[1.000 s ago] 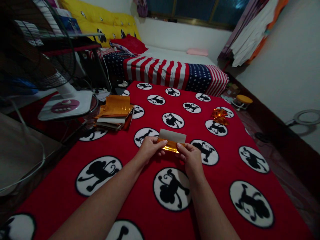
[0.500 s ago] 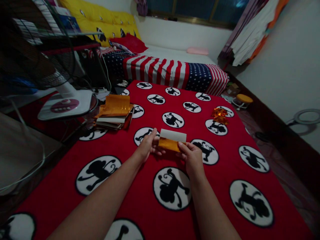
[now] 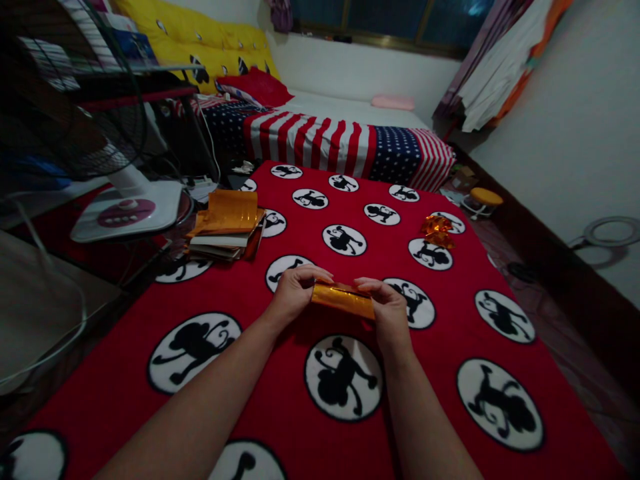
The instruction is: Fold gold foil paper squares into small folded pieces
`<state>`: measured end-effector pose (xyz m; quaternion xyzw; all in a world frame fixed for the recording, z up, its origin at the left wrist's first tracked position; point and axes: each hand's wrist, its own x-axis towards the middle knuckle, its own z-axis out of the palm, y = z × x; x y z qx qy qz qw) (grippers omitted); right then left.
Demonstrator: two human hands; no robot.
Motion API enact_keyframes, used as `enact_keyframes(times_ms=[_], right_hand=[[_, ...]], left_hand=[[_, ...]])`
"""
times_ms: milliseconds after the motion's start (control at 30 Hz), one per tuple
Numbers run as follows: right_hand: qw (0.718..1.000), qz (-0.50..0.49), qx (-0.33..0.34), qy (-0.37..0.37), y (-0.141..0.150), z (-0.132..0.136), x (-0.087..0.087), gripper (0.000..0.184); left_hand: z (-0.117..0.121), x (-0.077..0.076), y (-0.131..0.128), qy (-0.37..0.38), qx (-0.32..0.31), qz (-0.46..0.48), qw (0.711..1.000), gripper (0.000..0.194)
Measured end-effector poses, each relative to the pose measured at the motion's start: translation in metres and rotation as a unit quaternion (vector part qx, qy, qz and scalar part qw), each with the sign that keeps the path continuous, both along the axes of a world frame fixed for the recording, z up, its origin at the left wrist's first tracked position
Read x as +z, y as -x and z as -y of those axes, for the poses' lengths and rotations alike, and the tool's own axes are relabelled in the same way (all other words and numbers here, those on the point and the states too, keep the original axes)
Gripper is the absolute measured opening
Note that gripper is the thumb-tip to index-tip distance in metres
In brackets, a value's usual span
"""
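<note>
A sheet of shiny gold foil paper (image 3: 343, 300), folded into a narrow strip, is held just above the red blanket (image 3: 280, 373). My left hand (image 3: 296, 290) pinches its left end, fingers curled over the top edge. At the right end my right hand (image 3: 390, 303) grips it the same way, thumb near me. Only the gold face shows; the pale side is hidden. To the left lies a stack of gold and whitish paper sheets (image 3: 225, 223). Several folded gold foil pieces (image 3: 437, 231) sit in a small heap at the far right.
A white fan base (image 3: 127, 210) stands left of the paper stack. Beyond the blanket is a bed with a stars-and-stripes cover (image 3: 310, 140). A yellow-topped stool (image 3: 486, 196) stands on the floor at right, near the wall.
The pale upper part of the sheet no longer shows; the gold strip has been folded or rolled over it. Both hands have turned, with fingers now over the top edge.
</note>
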<state>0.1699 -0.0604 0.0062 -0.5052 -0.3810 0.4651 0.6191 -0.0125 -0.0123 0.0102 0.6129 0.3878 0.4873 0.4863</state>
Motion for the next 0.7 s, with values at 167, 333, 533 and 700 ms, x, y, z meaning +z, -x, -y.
enact_keyframes(times_ms=[167, 333, 533, 700], right_hand=[[0.998, 0.034, -0.003, -0.056, 0.0015, 0.0012, 0.0039, 0.008], [0.997, 0.039, -0.001, -0.063, 0.0011, 0.0020, 0.0029, 0.008], [0.998, 0.040, -0.010, -0.056, 0.0016, 0.0020, 0.0047, 0.008], [0.998, 0.027, -0.012, -0.053, 0.0019, 0.0022, 0.0043, 0.007]], left_hand=[[0.0023, 0.0017, 0.0022, -0.040, -0.001, -0.002, 0.999, 0.009], [0.0032, 0.0018, 0.0029, -0.036, -0.002, -0.005, 0.999, 0.010], [0.0018, 0.0011, 0.0037, -0.051, -0.006, -0.014, 0.999, 0.012], [0.0013, 0.0006, 0.0039, -0.062, -0.011, -0.022, 0.998, 0.007]])
